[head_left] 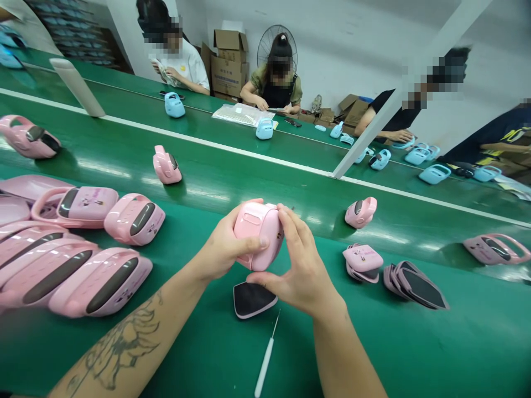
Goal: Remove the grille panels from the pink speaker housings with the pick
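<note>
The fingers (251, 242) of the left hand (224, 249) lay wrapped across the near face of a pink plastic case (258, 235), while the fingers (291, 222) of the right hand (296, 271) were clamped against its other side, with the right thumb braced beneath it. Held this way between both hands, the case sat steady, lifted clear of the green counter (456, 331). Just below it lay a pink panel with a black face (252, 298), and nearer still, a white-handled pick (264, 365). Pink cases (99, 282) were heaped to the left, with stacked panels (415, 284) to the right. Beyond, blue cases (435, 174) stood along a second counter (298, 149), where a co-worker (257, 80) sat working.
</note>
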`<state>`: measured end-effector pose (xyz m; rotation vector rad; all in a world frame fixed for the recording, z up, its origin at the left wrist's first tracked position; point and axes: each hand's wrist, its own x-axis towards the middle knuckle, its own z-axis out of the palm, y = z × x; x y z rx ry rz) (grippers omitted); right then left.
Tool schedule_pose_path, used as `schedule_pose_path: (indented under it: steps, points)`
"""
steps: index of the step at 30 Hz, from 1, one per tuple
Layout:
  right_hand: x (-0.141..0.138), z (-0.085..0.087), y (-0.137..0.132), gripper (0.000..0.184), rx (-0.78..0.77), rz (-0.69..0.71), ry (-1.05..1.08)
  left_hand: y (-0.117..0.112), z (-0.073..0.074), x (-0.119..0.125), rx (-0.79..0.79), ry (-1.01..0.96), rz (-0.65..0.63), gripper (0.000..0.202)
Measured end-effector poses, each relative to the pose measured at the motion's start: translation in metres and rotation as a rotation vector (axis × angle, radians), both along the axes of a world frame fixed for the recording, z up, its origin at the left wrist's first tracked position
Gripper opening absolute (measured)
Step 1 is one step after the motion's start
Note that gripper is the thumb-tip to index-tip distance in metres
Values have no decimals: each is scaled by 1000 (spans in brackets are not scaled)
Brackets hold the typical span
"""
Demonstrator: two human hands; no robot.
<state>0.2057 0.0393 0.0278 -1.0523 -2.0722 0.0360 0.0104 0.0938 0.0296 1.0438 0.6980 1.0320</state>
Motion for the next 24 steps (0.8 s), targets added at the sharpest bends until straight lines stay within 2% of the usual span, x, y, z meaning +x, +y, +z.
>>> schedule_pose_path:
  steps: [8,16,24]
  points:
    - [0,6,-4,120,46,7,19,-5,6,-1,38,53,-2,96]
    - [0,13,-12,114,-3,49,33,-12,10,-1,83,98,16,87]
    - [-2,19,-19,109,-11,41,43,-19,21,-2,118,169,61,86]
